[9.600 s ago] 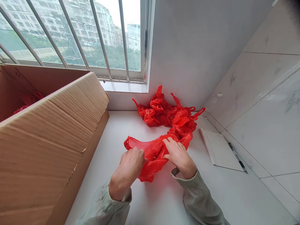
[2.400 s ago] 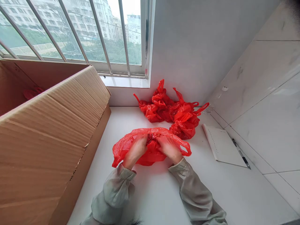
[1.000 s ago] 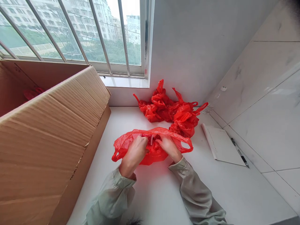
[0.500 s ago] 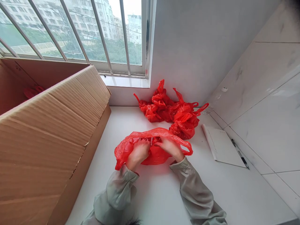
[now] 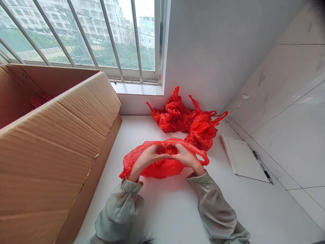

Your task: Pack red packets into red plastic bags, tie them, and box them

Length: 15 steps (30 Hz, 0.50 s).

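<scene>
A red plastic bag [image 5: 162,168] lies on the white counter in front of me, its handles looped out to either side. My left hand [image 5: 145,159] and my right hand [image 5: 186,156] are both closed on the bag's top edge, fingertips meeting at its middle. What is inside the bag is hidden. Behind it, against the wall under the window, lies a pile of knotted red bags [image 5: 186,120].
A large open cardboard box [image 5: 58,135] fills the left side, with red bags [image 5: 40,100] inside. A white notebook [image 5: 242,159] and a black pen [image 5: 264,167] lie at the right by the tiled wall. Barred window at the back.
Since 9.6 s ago the bag has come away from the pile toward me. In the last second my hands have turned and drawn together at the bag's top middle.
</scene>
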Each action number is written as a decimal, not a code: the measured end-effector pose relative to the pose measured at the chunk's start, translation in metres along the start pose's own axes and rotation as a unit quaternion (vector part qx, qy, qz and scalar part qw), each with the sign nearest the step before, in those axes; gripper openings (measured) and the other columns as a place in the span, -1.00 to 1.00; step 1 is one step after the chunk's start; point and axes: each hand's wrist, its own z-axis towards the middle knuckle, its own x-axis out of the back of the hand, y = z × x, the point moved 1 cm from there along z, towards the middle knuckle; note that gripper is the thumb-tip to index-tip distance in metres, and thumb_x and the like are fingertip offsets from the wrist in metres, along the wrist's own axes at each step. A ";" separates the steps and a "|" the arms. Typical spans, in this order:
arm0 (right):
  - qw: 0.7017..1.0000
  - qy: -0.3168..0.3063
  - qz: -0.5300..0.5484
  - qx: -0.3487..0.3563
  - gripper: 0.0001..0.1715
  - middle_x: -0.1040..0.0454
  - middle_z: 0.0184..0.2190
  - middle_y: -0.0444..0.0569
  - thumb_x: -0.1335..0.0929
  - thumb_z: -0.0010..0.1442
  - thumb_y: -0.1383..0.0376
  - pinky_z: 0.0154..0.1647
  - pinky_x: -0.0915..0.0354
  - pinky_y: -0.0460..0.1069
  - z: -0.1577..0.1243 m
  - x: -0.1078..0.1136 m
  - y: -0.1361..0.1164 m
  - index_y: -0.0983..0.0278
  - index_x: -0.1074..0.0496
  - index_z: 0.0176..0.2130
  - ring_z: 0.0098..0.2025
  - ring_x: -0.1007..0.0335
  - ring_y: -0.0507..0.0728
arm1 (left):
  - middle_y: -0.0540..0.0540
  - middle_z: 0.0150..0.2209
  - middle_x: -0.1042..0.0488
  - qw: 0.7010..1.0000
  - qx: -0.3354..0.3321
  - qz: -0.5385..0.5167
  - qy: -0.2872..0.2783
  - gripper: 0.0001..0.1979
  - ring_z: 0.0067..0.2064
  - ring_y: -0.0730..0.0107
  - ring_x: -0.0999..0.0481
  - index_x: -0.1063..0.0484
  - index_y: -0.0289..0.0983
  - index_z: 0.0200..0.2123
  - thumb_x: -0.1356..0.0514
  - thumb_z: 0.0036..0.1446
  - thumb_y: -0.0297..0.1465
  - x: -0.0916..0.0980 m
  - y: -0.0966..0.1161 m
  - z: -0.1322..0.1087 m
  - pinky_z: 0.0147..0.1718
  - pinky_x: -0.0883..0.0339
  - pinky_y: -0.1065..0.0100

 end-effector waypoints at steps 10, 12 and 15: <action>0.997 -0.029 0.061 -0.034 -0.80 -0.47 -0.29 -0.13 -0.44 0.06 0.26 -0.15 -0.29 0.01 0.002 0.005 -0.001 0.24 -0.41 -0.28 -0.21 -0.39 0.11 | 0.06 -0.59 -0.29 0.998 -0.001 -0.041 0.043 -0.77 -0.50 0.45 -0.21 -0.32 -0.23 -0.60 -0.22 0.02 -0.28 -0.001 0.003 0.006 -0.51 -0.01 0.38; 0.995 -0.025 0.080 -0.050 -0.82 -0.43 -0.36 -0.16 -0.45 0.04 0.25 -0.20 -0.28 0.01 0.002 0.006 0.002 0.23 -0.39 -0.36 -0.28 -0.36 0.09 | 0.05 -0.58 -0.31 0.998 -0.008 -0.053 0.035 -0.76 -0.50 0.44 -0.23 -0.37 -0.24 -0.58 -0.22 0.04 -0.26 0.001 0.004 0.005 -0.51 -0.03 0.38; 0.991 -0.028 0.119 -0.062 -0.78 -0.39 -0.42 -0.18 -0.47 0.00 0.24 -0.20 -0.29 0.01 0.003 0.007 0.004 0.21 -0.36 -0.43 -0.32 -0.35 0.08 | 0.02 -0.58 -0.33 0.997 -0.025 -0.076 0.013 -0.71 -0.51 0.43 -0.23 -0.42 -0.25 -0.57 -0.19 0.12 -0.22 0.003 0.004 0.004 -0.51 -0.05 0.37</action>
